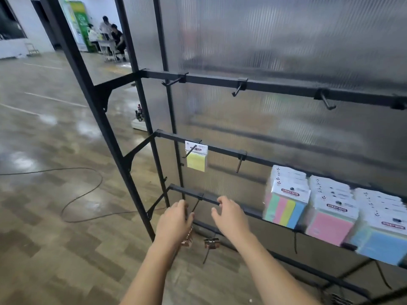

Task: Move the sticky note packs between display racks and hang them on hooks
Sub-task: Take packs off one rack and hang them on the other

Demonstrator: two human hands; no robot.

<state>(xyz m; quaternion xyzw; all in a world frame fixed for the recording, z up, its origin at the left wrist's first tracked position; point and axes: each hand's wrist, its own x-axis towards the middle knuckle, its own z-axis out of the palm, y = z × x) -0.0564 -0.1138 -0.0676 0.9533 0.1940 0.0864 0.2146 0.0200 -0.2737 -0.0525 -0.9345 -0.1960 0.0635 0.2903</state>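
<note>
A black display rack [275, 85] carries horizontal bars with hooks. One yellow sticky note pack [196, 158] hangs on the left hook of the second bar. Several multicoloured sticky note packs [286, 201] hang in rows on the third bar at the right, among them a pink pack [329, 225] and a blue pack [383, 245]. My left hand [175, 223] reaches to the bare left hook [195, 206] of the third bar and pinches its end. Just right of that hook, my right hand [229, 216] hovers at the bar with loosely curled fingers, holding nothing.
Bare hooks [239, 88] line the top bar. Copper-coloured clips [211, 242] hang on a lower bar beneath my hands. A black cable [88, 194] loops across the shiny floor on the left. People sit at a table [110, 44] far behind. A ribbed translucent panel backs the rack.
</note>
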